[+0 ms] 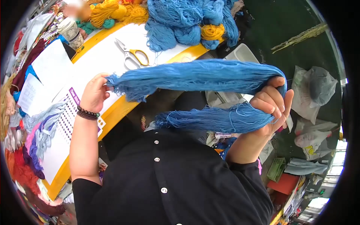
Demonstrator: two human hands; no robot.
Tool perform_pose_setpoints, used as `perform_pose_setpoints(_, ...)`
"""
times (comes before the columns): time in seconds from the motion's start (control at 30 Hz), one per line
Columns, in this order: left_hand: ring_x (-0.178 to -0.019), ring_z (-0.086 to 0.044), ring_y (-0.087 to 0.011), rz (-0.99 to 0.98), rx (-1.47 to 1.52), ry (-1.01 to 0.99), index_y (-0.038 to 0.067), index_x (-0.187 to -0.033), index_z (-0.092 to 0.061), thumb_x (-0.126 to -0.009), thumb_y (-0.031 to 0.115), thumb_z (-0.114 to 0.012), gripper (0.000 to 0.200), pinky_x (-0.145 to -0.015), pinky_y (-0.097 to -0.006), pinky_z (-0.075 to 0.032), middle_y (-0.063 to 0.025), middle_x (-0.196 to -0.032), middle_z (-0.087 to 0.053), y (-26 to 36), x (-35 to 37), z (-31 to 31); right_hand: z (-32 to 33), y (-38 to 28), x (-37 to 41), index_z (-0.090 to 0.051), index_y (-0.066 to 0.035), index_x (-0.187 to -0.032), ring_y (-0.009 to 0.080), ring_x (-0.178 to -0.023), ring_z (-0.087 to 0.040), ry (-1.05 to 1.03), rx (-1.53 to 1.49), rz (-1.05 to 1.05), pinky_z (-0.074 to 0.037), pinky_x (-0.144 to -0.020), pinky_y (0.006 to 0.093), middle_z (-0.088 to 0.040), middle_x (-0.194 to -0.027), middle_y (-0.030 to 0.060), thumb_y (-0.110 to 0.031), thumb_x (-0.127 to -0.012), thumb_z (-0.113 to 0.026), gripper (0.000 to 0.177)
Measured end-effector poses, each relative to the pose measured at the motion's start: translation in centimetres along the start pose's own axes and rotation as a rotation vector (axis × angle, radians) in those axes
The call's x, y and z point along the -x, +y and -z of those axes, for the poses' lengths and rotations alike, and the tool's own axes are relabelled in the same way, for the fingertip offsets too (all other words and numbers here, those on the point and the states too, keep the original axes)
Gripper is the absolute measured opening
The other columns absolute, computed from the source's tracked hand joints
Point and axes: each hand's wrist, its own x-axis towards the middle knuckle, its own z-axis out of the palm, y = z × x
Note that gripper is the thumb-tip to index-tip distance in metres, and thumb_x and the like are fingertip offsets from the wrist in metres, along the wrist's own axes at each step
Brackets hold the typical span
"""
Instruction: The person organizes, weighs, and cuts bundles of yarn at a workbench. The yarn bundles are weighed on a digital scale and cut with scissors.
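I hold a long hank of blue yarn [198, 75] stretched between both hands in front of my chest. My left hand [93, 93], with a dark bead bracelet on its wrist, pinches the frayed end of the upper strand. My right hand [272, 107] is closed around the hank where it folds back. The lower strand runs left from that hand and ends loose near the middle. Below the yarn my black buttoned shirt [168, 180] fills the view.
A white table with a yellow edge [116, 112] carries yellow-handled scissors [131, 54], heaps of blue yarn [187, 22], orange and yellow yarn [112, 13], a paper cup [71, 32], papers and a printed chart [65, 123]. Plastic bags [313, 90] lie on the dark floor at right.
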Motion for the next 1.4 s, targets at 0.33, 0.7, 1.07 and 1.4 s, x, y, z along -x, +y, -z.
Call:
perform_pose_setpoints(0.33, -0.046, -0.043, -0.0036, 0.357, 0.680, -0.430, 0.003, -0.107, -0.063, -0.094, 0.017, -0.054, 0.022, -0.043, -0.0159, -0.039, 0.0049, -0.059, -0.050, 0.0, 0.5, -0.1, 2.0, -1.1, 0.3, -0.048, 0.005, -0.122, 0.0109, -0.063, -0.052, 0.101, 0.052, 0.008, -0.044, -0.074, 0.0305, -0.049, -0.067, -0.0011, -0.028, -0.100, -0.043, 0.040)
perform_pose_setpoints(0.7, -0.064, -0.049, -0.0052, 0.184, 0.933, -0.215, 0.012, -0.106, -0.059, -0.098, 0.014, -0.047, 0.014, -0.049, -0.0165, -0.037, -0.0024, -0.090, -0.061, -0.3, 1.6, -2.7, 2.3, -3.3, 1.6, -0.051, 0.008, -0.114, 0.0095, -0.061, -0.047, 0.154, 0.019, 0.139, -0.043, -0.074, 0.0287, -0.047, -0.066, -0.0021, -0.021, -0.099, -0.045, 0.033)
perform_pose_setpoints(1.07, -0.101, -0.058, -0.0153, -0.200, -0.149, -0.419, 0.001, -0.120, -0.053, -0.094, 0.029, -0.056, 0.038, -0.085, -0.0273, -0.047, -0.0075, -0.112, -0.060, 1.0, 5.4, -10.7, 0.4, 4.3, 0.4, -0.046, 0.007, -0.123, 0.0155, -0.062, -0.059, 0.189, 0.446, -0.208, -0.055, -0.067, 0.0375, -0.052, -0.068, 0.0011, -0.025, -0.089, -0.058, 0.049)
perform_pose_setpoints(1.4, -0.076, -0.065, -0.0151, 0.381, -0.138, -1.071, -0.001, -0.094, -0.066, -0.086, 0.019, -0.068, 0.021, -0.076, -0.0271, -0.050, -0.0060, -0.073, -0.066, 0.3, 8.5, -14.7, 5.5, 9.5, -1.4, -0.041, 0.002, -0.134, 0.0260, -0.108, -0.059, 0.275, 0.386, -0.691, -0.046, -0.096, 0.0420, -0.058, -0.121, 0.0158, -0.042, -0.096, -0.047, 0.058)
